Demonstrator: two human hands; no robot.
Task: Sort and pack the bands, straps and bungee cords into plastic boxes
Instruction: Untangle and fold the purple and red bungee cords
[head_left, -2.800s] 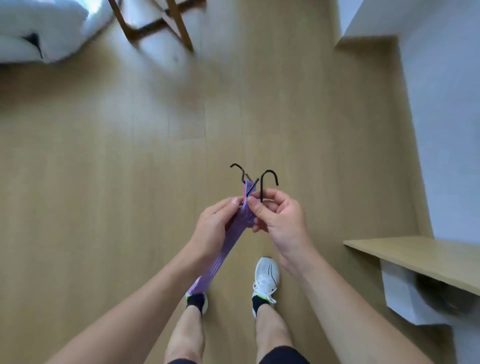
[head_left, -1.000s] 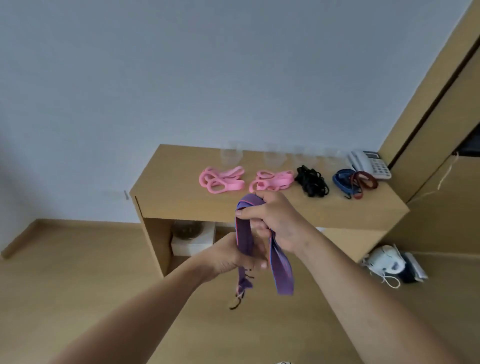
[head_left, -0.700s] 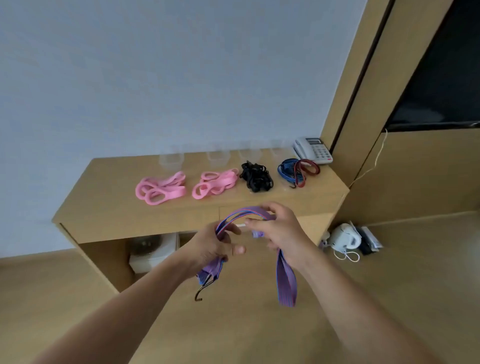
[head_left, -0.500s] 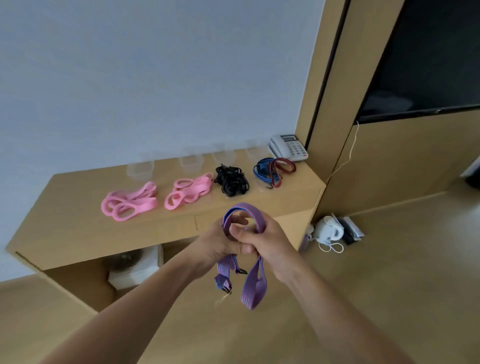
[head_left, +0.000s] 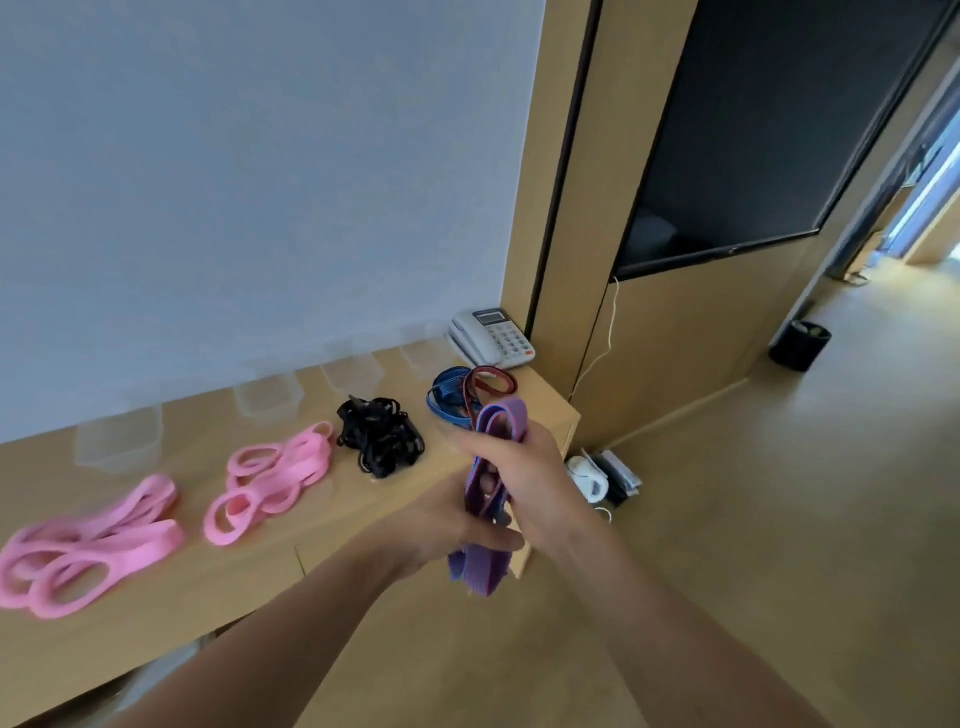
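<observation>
Now, with my right hand (head_left: 524, 473) and left hand (head_left: 447, 525) both clamped on the folded purple bungee cord (head_left: 480, 564) above the cabinet (head_left: 270, 561) edge, I should keep folds tight before lowering it beside the blue-red cords (head_left: 457, 395).

Both hands hold a folded purple bungee cord (head_left: 500, 431) just in front of the wooden cabinet (head_left: 218, 587): the right hand (head_left: 524, 473) grips its upper loop, the left hand (head_left: 441, 525) pinches the lower folds. On the cabinet top lie two pink band piles (head_left: 93, 551) (head_left: 275, 473), black cords (head_left: 382, 436) and blue and red straps (head_left: 457, 395), with clear plastic boxes (head_left: 267, 397) behind them and a telephone (head_left: 491, 338) at its far end.
</observation>
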